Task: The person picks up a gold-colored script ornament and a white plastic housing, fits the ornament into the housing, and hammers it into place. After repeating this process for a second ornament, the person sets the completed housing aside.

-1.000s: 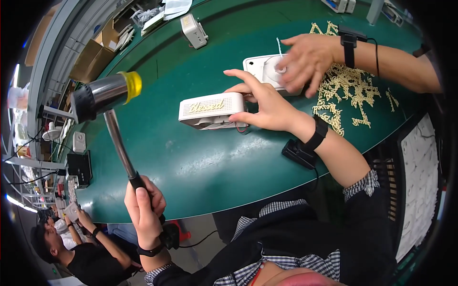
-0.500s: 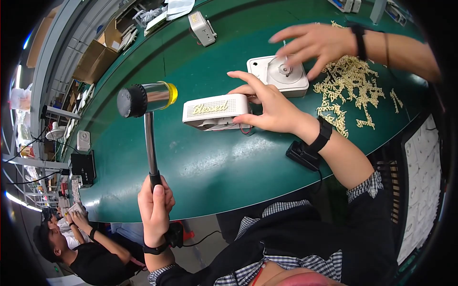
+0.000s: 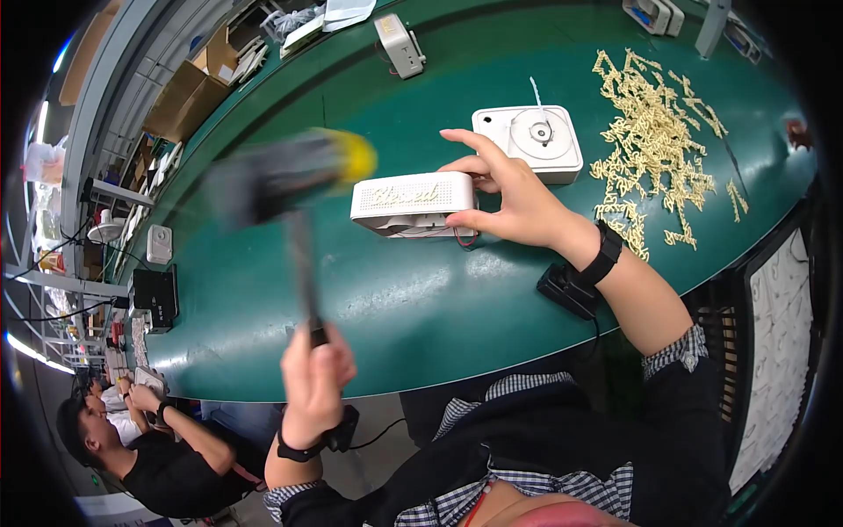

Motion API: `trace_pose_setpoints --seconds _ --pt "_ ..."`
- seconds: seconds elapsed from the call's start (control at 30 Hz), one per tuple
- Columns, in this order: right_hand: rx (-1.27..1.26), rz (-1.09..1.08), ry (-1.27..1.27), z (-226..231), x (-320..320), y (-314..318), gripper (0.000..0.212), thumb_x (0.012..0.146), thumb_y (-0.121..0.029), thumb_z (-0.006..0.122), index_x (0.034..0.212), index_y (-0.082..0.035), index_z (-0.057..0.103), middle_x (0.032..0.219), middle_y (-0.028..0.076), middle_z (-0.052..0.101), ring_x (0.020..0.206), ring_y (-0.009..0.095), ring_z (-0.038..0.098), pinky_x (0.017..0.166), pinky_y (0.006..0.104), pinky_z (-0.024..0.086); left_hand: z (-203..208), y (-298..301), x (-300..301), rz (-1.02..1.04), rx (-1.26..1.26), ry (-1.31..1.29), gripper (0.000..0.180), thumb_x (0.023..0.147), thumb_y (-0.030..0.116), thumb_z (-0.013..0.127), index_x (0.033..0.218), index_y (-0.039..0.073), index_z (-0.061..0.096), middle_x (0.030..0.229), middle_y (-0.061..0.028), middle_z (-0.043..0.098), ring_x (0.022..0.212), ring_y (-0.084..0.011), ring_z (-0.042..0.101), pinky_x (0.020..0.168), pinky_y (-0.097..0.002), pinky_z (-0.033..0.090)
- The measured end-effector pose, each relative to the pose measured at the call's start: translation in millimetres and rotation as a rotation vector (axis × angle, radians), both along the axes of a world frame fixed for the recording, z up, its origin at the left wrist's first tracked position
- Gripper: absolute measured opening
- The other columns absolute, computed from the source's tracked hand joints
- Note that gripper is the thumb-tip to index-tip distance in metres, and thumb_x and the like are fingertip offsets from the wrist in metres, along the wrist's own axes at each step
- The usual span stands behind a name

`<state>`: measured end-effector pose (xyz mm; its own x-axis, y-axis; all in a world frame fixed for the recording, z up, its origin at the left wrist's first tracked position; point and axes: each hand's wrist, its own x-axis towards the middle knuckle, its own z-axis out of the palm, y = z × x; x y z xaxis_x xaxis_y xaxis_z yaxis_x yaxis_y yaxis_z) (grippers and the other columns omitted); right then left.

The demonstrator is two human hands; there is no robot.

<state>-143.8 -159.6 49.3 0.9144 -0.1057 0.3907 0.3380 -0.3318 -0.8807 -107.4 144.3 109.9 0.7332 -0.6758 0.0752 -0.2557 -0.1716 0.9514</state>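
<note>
My left hand (image 3: 314, 386) is wrapped round the black grip of a mallet (image 3: 303, 263), raised over the table. The mallet's head, dark at one end and yellow at the other, is smeared by motion. With thumb and fingers my right hand (image 3: 531, 206) grips the right end of a white plastic housing (image 3: 373, 204). Cream script lettering lies on the housing's dotted upper face. Its near side is hollow, and red and dark wires come out by my thumb. The mallet head is left of the housing, apart from it.
Behind my right hand stands a white device with a round disc (image 3: 566, 149). Cream script pieces (image 3: 654, 149) are heaped to the right. A white unit (image 3: 399, 46) stands at the back, a black device (image 3: 566, 290) near the front edge. At lower left a person (image 3: 176, 457) works.
The mallet has swung to the right and blurs, my left hand moving with it. The other person's hand has left the disc device toward the far right. My right hand still grips the housing.
</note>
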Motion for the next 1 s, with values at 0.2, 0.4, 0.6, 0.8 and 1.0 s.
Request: trace_pose_setpoints --seconds 0.2,0.4,0.6,0.8,1.0 --pt "0.027 -0.003 0.038 1.2 -3.4 -3.4 0.085 0.074 -0.011 0.076 0.140 -0.005 0.024 0.114 0.014 0.060 0.108 0.022 0.057 0.095 0.0370 0.046 5.4 -9.8 -5.5 -0.001 0.074 0.005 0.028 0.098 0.030 0.043 0.087 0.004 0.042 0.062 0.0029 0.035 0.047 -0.0038 0.030 0.041 -0.0194 0.024" --pt "0.051 0.058 0.025 2.0 -5.2 7.3 0.086 0.074 -0.010 0.076 0.141 -0.005 0.023 0.114 0.013 0.059 0.108 0.020 0.056 0.094 0.0357 0.046 -10.2 -6.4 -4.8 -0.115 0.242 0.150 0.018 0.097 0.021 0.043 0.088 0.005 0.043 0.061 0.0053 0.035 0.051 -0.0029 0.031 0.044 -0.0191 0.026" --pt "-0.028 -0.020 0.022 0.0 -5.6 4.6 0.085 0.073 -0.011 0.076 0.140 -0.005 0.026 0.114 0.014 0.059 0.108 0.022 0.057 0.095 0.0354 0.045 12.2 14.1 17.8 0.213 0.115 -0.219 0.020 0.096 0.021 0.046 0.085 0.004 0.045 0.057 0.0027 0.037 0.050 -0.0067 0.038 0.044 -0.0221 0.029" --pt "-0.174 -0.019 0.067 12.9 -2.1 7.7 0.075 0.076 -0.014 0.072 0.138 -0.004 0.032 0.115 0.015 0.059 0.107 0.023 0.057 0.095 0.0356 0.044 -44.5 46.4 63.4 0.413 0.588 -0.641 0.020 0.089 0.016 0.057 0.098 -0.001 0.051 0.083 -0.0172 0.056 0.073 -0.0306 0.055 0.064 -0.0398 0.045" --pt "0.060 -0.100 0.000 16.1 0.9 -22.0 0.071 0.078 -0.023 0.069 0.137 -0.004 0.034 0.115 0.016 0.058 0.110 0.026 0.054 0.101 0.0396 0.036 -10.8 30.6 55.3 0.146 0.880 -0.823 0.047 0.083 0.019 0.064 0.125 0.001 0.049 0.122 -0.0243 0.047 0.114 -0.0370 0.046 0.095 -0.0417 0.041"
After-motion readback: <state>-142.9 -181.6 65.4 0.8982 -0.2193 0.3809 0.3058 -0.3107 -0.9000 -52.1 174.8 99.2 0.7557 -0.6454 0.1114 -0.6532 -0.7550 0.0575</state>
